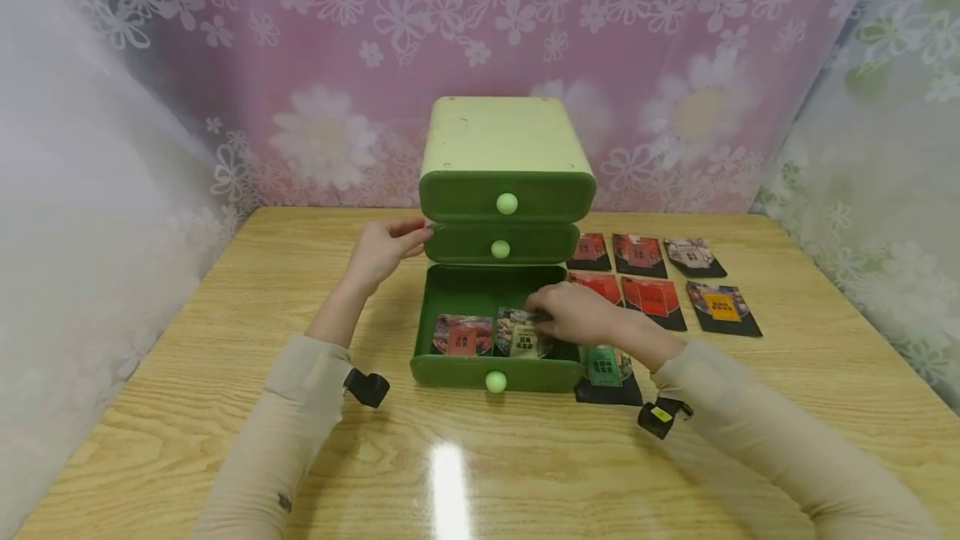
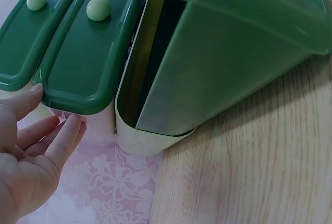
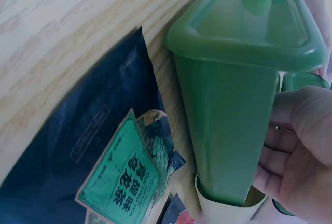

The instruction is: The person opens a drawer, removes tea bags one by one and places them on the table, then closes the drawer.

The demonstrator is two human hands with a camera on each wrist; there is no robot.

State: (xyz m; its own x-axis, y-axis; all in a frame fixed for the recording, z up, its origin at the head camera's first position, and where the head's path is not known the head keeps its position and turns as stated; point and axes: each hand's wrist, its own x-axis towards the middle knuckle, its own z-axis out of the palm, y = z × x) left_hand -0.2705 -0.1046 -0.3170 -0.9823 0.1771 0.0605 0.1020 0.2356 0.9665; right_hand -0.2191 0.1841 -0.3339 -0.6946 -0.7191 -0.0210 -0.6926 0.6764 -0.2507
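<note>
A small cabinet (image 1: 504,136) with a cream body and three green drawers stands on the table. Its bottom drawer (image 1: 450,290) is pulled out. Inside lie a red-labelled tea sachet (image 1: 457,334) at the left and a pale-labelled tea sachet (image 1: 517,338) beside it. My right hand (image 1: 577,312) reaches over the drawer's right wall, fingers bent at the upper right of the pale sachet. Its fingertips are hidden in the right wrist view; I cannot tell whether they pinch the sachet. My left hand (image 2: 31,156) touches the left corner of the middle drawer (image 2: 83,53) with thumb and extended fingers.
Right of the cabinet lie several more tea sachets, among them a yellow-labelled one (image 1: 722,308) and a white one (image 1: 693,257). A green-labelled oolong tea sachet (image 3: 122,175) lies close by the open drawer's right side. Flowered curtains (image 1: 337,40) hang behind the table.
</note>
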